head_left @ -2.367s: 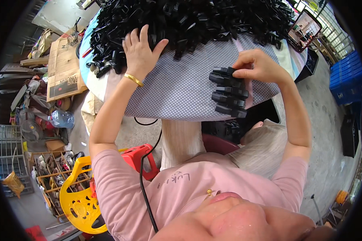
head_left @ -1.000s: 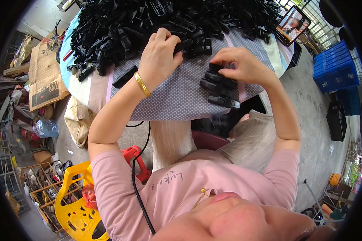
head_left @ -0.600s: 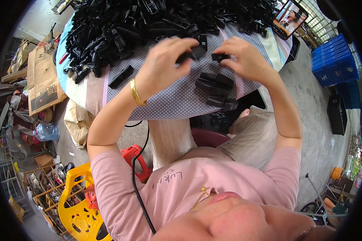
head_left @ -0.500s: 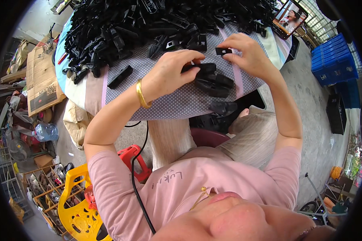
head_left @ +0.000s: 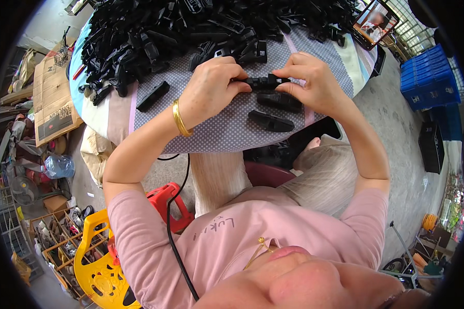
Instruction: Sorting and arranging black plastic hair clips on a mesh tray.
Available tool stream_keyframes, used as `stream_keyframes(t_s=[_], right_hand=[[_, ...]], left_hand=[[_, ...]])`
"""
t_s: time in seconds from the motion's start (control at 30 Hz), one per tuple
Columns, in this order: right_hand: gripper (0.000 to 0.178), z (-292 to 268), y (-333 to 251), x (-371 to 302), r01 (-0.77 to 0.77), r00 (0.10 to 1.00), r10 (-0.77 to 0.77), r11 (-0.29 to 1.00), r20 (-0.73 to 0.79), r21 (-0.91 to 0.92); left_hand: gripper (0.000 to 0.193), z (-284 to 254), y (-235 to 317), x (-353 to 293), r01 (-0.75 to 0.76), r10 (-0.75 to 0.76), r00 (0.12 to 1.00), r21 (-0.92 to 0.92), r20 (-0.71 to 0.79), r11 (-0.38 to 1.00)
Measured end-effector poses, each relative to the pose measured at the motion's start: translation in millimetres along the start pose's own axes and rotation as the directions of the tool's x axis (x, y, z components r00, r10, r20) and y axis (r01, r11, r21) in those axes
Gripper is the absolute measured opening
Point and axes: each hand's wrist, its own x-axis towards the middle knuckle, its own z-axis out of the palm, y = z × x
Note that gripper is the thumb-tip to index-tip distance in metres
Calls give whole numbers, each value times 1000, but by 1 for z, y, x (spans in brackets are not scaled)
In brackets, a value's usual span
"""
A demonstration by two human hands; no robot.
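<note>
Over the table, my left hand (head_left: 214,85) pinches one end of a black plastic part (head_left: 258,82), long and narrow. At its other end, my right hand (head_left: 314,85) grips a small black end piece (head_left: 276,80) between thumb and fingers. The two pieces meet in line; whether they are locked together I cannot tell. Just below them lie a dark elongated part (head_left: 279,101) and, closer to me, another black part (head_left: 270,121). A separate black part (head_left: 153,96) rests to the left of my left wrist.
A large heap of black plastic parts (head_left: 154,44) covers the far side of the cloth-covered table (head_left: 206,136). At the far right stands a phone (head_left: 375,24) playing a picture. Blue crates (head_left: 432,77) are on the floor to the right; a yellow chair (head_left: 100,273) is at lower left.
My hands have come together, bringing the small end piece against the long part. The parts beneath now lie apart, and the one at the table's near edge is out of sight.
</note>
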Motion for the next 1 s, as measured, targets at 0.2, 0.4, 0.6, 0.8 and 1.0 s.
stream_keyframes(t_s=[0.2,0.4,0.6,0.8,1.0], right_hand=[[25,15,11,10,103,995,-104,984,-3,145],[22,10,12,12,49,997,-63,968,53,246],[16,2,19,15,-63,993,33,958,111,279],[40,24,26,32,52,987,-84,974,-139,-221],[36,14,32,33,-54,993,39,989,-110,-137]], left_hand=[[17,7,3,3,-89,89,996,-20,-12,996],[18,4,4,3,-68,68,998,-29,12,997],[35,-31,-2,10,85,-37,979,237,-201,968],[32,-49,-33,7,268,-259,962,512,-92,816],[26,-55,-15,9,336,-273,941,454,-201,825]])
